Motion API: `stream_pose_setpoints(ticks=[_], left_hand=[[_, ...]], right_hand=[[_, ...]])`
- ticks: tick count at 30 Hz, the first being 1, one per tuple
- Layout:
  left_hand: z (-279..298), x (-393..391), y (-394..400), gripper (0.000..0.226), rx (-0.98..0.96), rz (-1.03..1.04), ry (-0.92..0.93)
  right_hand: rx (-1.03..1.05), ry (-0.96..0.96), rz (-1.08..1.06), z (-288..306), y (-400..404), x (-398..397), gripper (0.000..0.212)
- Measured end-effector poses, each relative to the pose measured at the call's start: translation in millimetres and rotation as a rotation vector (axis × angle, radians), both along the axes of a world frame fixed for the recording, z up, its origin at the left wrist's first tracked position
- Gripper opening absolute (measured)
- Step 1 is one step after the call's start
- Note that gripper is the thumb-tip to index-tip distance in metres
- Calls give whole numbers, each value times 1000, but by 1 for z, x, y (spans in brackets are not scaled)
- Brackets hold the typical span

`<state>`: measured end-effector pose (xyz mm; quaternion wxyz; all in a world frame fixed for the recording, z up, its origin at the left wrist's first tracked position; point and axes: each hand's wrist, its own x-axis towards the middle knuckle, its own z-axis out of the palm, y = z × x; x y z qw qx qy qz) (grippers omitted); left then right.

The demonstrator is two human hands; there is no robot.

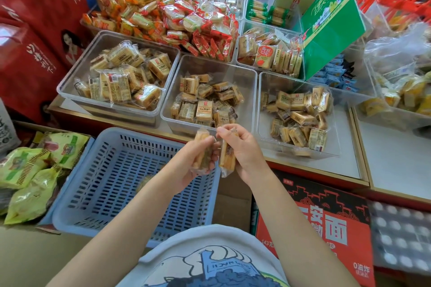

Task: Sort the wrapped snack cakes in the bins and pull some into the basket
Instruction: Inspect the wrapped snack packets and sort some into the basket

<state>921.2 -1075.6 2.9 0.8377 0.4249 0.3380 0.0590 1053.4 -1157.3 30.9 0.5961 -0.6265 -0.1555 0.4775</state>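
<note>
Head cam: L hand point(198, 156) and R hand point(242, 151) each w/ fingers curled round one wrapped snack cake point(227, 157), held over blue basket point(130, 184) rim, prob. for dropping in; clear bins point(210, 63) on counter behind.

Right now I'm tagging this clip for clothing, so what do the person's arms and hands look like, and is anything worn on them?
Both arms are bare along all that shows, with no sleeves over them. The left hand and right hand wear no gloves, and no rings, watch or bracelet can be seen. Below the arms, a pale grey T-shirt with a blue and white printed graphic shows.
</note>
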Motion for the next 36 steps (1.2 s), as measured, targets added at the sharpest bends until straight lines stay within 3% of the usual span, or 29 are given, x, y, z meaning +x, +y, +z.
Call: stream_pose_setpoints(ticks=[2, 7, 11, 14, 18, 22, 29, 32, 34, 36], left_hand=[[2, -7, 1, 53, -191, 39, -84], [4, -10, 8, 48, -197, 162, -35], [1, 0, 10, 40, -132, 275, 111], [-2, 9, 14, 39, -53, 223, 194], [-8, 16, 29, 41, 101, 158, 202], [-10, 24, 45, 45, 150, 195, 135], [-18, 59, 69, 50, 129, 286, 95], [-27, 82, 83, 49, 160, 248, 101], [-36, 101, 92, 60, 248, 184, 134], [-46, 120, 98, 71, 478, 97, 268]], right_hand=[[16, 39, -35, 2, -1, 2, 10], [12, 100, -131, 3, -3, 11, 21], [-74, 21, -122, -1, 1, 11, 33], [-139, 23, -55, 0, 12, 9, 49], [-118, 57, 11, -7, 28, 13, 37], [-85, 34, 0, -12, 39, 22, 67], [-163, -110, 81, -37, 56, 47, 37], [-237, -326, 14, -44, 64, 72, 34], [-271, -454, -39, -53, 70, 92, 44], [-312, -589, -38, -64, 74, 109, 50]])
